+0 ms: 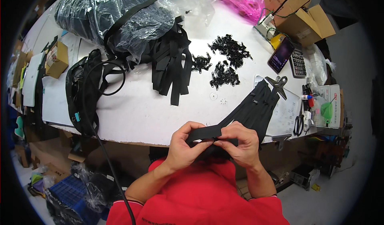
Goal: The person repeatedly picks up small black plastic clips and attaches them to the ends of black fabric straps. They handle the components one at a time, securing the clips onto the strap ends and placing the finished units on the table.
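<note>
Black flat fabric tape [206, 133], pinched thumb-to-finger by left hand [182, 150] and right hand [245, 146] over the near edge of the white worktop [132, 117], probably awaits (join unclear from here) a small black slider [232, 54], needing steady alignment next.

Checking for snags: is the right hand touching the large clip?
Apart: the head view shows black strips stretching between the right hand and the large clip.

From your head, one wide fisheye is looking down on your left hand [182, 148] and right hand [245, 147], sitting near above your grip, taking in the table [136, 115] beyond it.
</note>
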Motion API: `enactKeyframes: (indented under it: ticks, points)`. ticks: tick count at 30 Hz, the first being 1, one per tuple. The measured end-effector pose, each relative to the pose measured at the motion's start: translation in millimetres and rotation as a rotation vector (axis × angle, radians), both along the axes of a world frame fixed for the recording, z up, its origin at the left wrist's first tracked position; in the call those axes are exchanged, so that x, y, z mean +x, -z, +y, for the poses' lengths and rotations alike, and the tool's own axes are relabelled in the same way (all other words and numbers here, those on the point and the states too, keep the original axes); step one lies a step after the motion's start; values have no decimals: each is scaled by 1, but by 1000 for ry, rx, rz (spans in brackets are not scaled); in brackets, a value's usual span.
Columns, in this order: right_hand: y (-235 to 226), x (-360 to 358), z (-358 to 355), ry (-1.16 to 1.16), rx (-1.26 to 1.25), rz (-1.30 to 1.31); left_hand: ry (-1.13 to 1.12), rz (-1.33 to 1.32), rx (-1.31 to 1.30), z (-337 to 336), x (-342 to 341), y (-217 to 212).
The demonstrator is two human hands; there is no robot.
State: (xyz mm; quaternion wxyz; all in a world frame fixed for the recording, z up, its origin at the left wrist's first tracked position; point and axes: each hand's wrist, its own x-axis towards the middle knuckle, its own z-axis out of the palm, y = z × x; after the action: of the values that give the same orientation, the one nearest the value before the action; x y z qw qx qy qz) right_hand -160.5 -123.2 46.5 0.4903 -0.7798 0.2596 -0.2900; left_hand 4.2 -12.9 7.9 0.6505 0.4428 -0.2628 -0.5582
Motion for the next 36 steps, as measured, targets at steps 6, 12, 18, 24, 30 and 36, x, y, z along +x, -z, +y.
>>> enactKeyframes:
  ticks: [6, 12, 18, 24, 30, 36]
  points:
    - [-13, 6, 2, -8, -400, 101, -50, -92, 3, -1, -2, -2]
    - [2, 7, 37, 259, 510, -30, -39, 117, -28, 1, -1, 10]
    - [19, 14, 45, 257, 680, -129, -40, 283, 83, 2, -4, 14]
    - [16, 11, 38, 196, 691, -163, 12, 448, 176, 0, 0, 5]
    - [17, 11, 33, 176, 550, -92, 18, 402, 128, 4, -3, 12]
    - [23, 9, 35, 192, 522, -67, 74, 322, 49, 7, -1, 19]
